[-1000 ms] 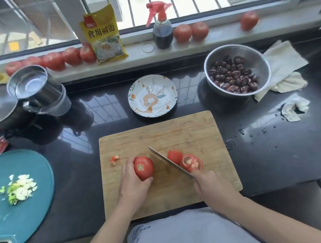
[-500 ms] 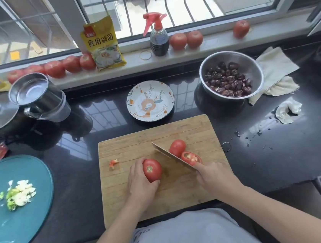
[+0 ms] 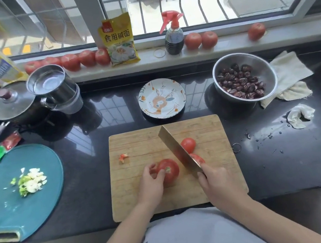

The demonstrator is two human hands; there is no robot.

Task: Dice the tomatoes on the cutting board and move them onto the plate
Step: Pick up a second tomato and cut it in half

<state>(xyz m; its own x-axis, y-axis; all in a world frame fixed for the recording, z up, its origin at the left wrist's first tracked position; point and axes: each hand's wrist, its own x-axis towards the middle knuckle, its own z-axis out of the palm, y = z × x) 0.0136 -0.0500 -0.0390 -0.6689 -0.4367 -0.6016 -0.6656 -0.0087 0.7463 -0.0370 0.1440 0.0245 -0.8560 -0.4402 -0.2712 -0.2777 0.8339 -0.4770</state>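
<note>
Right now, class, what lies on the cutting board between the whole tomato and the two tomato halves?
In the head view, the cleaver blade lies between the whole tomato and the tomato halves.

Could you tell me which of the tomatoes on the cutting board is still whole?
The whole tomato, stem up, gripped by the left hand. The two pieces right of the knife are cut halves.

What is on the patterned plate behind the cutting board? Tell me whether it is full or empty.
Empty. The patterned plate shows its whole painted face, with no tomato pieces on it; the cut pieces still lie on the cutting board.
</note>
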